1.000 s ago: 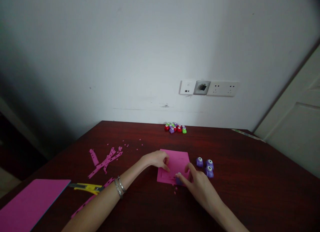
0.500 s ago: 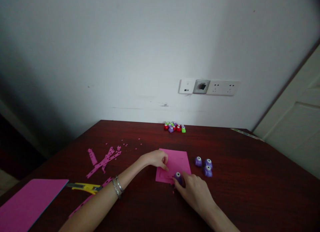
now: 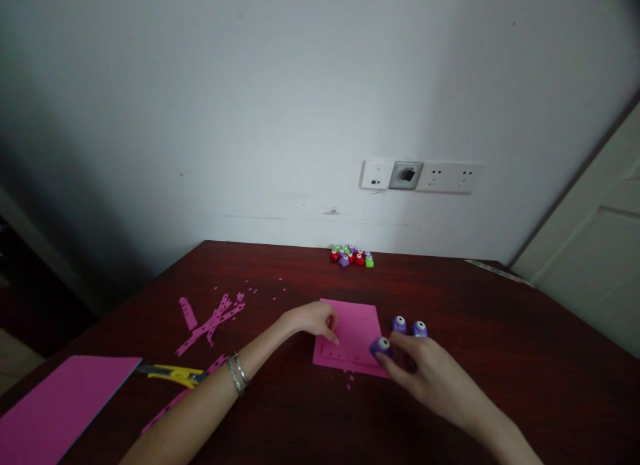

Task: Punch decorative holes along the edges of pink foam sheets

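My left hand (image 3: 317,318) rests on the left side of a pink sheet of paper (image 3: 356,323), its fingers curled and thumb pressing down. Along the sheet's near edge lies a narrow pink strip (image 3: 345,355) with small marks or holes. Between the thumb and fingers of my right hand (image 3: 425,368) is a small purple paper punch (image 3: 381,347) with an eye-like white button, at the sheet's right edge. Two more purple punches (image 3: 399,324) show just beyond that hand, which may hide another. Tiny pink paper bits (image 3: 350,379) lie in front of the sheet.
Several red, green and purple punches (image 3: 351,256) cluster near the wall. Punched pink strips (image 3: 213,325) and scraps lie at left. A yellow utility knife (image 3: 175,373) is beside a larger pink sheet (image 3: 70,401) at the table's (image 3: 280,411) near left.
My right hand has lifted the purple punch off the sheet's near edge and moved it right and slightly up. Paper bits now show there. My left hand stays on the sheet.
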`<action>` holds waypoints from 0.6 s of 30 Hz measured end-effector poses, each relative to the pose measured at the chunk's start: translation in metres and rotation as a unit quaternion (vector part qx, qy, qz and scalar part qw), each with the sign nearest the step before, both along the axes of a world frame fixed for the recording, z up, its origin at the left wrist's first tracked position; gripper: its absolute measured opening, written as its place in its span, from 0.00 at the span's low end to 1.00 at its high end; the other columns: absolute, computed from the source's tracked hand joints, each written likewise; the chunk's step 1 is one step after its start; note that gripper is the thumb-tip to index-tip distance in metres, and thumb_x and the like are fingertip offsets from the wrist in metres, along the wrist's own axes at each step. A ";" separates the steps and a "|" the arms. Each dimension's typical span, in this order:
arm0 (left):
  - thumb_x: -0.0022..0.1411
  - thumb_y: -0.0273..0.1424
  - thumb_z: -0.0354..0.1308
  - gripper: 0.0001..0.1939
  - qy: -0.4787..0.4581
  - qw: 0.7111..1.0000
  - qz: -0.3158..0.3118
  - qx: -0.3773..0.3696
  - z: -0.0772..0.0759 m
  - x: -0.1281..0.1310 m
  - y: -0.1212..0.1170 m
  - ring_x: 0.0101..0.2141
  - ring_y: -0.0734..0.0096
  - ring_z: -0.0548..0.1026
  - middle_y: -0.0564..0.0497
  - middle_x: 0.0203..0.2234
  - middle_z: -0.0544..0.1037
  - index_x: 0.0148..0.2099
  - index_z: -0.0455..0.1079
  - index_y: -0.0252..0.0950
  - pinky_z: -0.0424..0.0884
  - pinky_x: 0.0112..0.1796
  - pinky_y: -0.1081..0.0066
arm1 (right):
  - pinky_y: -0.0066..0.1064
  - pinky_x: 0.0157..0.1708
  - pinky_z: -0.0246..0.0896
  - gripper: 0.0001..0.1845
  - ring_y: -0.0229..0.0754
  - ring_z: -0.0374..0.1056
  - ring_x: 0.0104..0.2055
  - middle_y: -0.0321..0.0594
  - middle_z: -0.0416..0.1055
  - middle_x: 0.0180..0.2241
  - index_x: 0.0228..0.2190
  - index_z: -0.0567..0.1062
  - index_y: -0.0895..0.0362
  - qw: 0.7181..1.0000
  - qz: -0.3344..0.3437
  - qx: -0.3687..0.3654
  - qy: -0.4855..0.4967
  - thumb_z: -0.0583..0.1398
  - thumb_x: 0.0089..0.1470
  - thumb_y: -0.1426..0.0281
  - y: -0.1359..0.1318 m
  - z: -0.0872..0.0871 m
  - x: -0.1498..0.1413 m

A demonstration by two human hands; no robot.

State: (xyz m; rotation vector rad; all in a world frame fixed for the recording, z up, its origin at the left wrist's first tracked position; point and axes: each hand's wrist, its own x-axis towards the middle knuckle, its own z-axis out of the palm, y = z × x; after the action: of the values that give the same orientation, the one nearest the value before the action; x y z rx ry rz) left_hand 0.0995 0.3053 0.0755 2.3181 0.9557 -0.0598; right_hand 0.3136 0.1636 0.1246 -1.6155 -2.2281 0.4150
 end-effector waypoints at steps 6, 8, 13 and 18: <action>0.43 0.35 0.65 0.12 -0.009 1.000 0.000 -0.007 0.006 0.000 -0.004 0.21 0.79 0.63 0.58 0.18 0.66 0.25 0.66 0.35 0.54 0.22 0.78 | 0.28 0.24 0.50 0.18 0.37 0.61 0.20 0.35 0.66 0.19 0.22 0.64 0.54 0.988 -0.143 0.048 -0.025 0.50 0.53 0.53 0.016 -0.008 0.075; 0.43 0.35 0.65 0.12 -0.008 1.000 0.001 -0.004 0.007 0.000 -0.004 0.21 0.79 0.63 0.58 0.17 0.65 0.25 0.66 0.35 0.54 0.22 0.78 | 0.29 0.24 0.50 0.18 0.39 0.63 0.21 0.37 0.68 0.20 0.23 0.66 0.54 0.986 -0.160 0.019 -0.047 0.50 0.53 0.54 0.019 -0.017 0.092; 0.44 0.35 0.65 0.11 -0.014 1.000 -0.002 -0.005 0.007 0.000 -0.004 0.21 0.78 0.63 0.59 0.18 0.66 0.25 0.67 0.35 0.55 0.23 0.77 | 0.29 0.24 0.51 0.16 0.41 0.66 0.23 0.40 0.71 0.21 0.23 0.69 0.55 0.985 -0.156 -0.046 -0.061 0.51 0.52 0.58 0.024 -0.033 0.107; 0.44 0.35 0.65 0.12 -0.014 1.000 0.001 -0.020 0.010 0.000 -0.005 0.20 0.79 0.62 0.59 0.17 0.65 0.24 0.65 0.35 0.55 0.22 0.78 | 0.28 0.23 0.52 0.17 0.41 0.67 0.23 0.40 0.71 0.21 0.19 0.68 0.56 0.985 -0.140 -0.084 -0.059 0.52 0.50 0.58 0.027 -0.042 0.109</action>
State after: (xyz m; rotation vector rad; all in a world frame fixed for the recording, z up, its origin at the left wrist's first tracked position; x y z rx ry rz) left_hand 0.0994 0.2998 0.0853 2.2746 0.9338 -0.0447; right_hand 0.4225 0.1907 0.0828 -2.0556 -2.0497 0.4491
